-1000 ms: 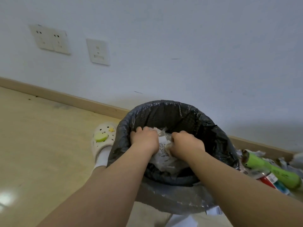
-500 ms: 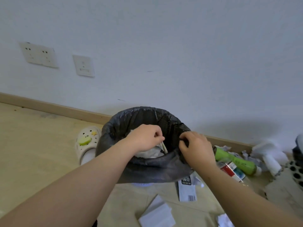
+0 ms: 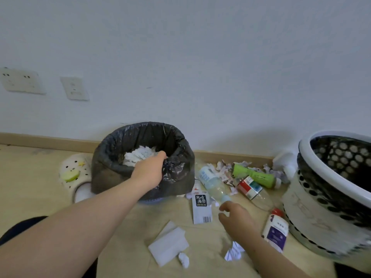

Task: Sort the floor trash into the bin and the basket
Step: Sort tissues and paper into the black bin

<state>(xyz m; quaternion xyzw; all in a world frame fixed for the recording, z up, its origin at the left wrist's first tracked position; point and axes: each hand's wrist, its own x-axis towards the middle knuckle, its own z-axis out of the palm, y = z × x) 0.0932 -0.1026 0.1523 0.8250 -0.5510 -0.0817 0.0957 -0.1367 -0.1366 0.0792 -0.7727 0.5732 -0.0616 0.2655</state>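
Note:
A bin [image 3: 176,141] lined with a black bag stands against the wall, with crumpled white paper [image 3: 138,154] inside. My left hand [image 3: 149,172] grips the bin's front rim, thumb pointing inward. Low over the floor, my right hand [image 3: 234,219] holds nothing, its loosely curled fingers just short of the cap of a clear bottle [image 3: 211,180]. Around it lie a white packet [image 3: 200,209], a green bottle [image 3: 255,175], a red-and-white labelled bottle [image 3: 250,187] and a purple-labelled bottle [image 3: 276,230]. The white perforated basket [image 3: 313,205] stands at the right.
A folded white sheet [image 3: 168,243], a small wad [image 3: 183,259] and crumpled paper [image 3: 232,254] lie near me. Torn scraps [image 3: 222,167] sit along the skirting board. A cream slipper [image 3: 73,173] is left of the bin.
Both hands came out of the bin and the paper stays inside. My right hand moved down and right to the floor by the clear bottle. The view pulled back, revealing the basket.

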